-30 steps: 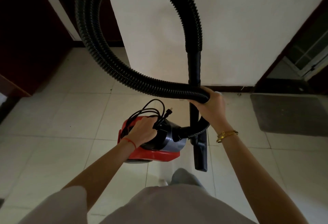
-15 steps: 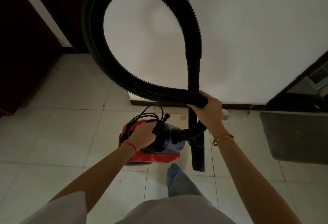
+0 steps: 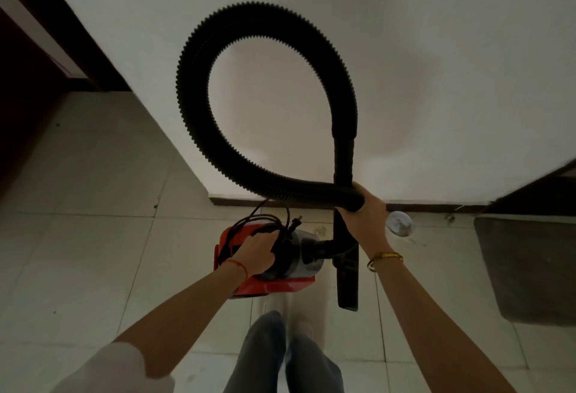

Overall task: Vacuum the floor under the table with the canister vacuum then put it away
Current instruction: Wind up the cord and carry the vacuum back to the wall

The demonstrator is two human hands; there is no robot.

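**Wall dead ahead, vacuum in both hands**

White wall [image 3: 436, 65] fills my view now, nearer than a second ago; grey mat [image 3: 530, 268] on the floor's right edge. Hose [image 3: 193, 118] loops high. Left hand [image 3: 255, 255] grips the red canister [image 3: 271, 286], right hand [image 3: 364, 215] clutches hose and wand [image 3: 344, 155].

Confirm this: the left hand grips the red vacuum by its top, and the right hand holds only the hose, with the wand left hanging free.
Not quite. In the head view the right hand grips the hose and the wand together where they cross. The left hand does grip the vacuum by its top.
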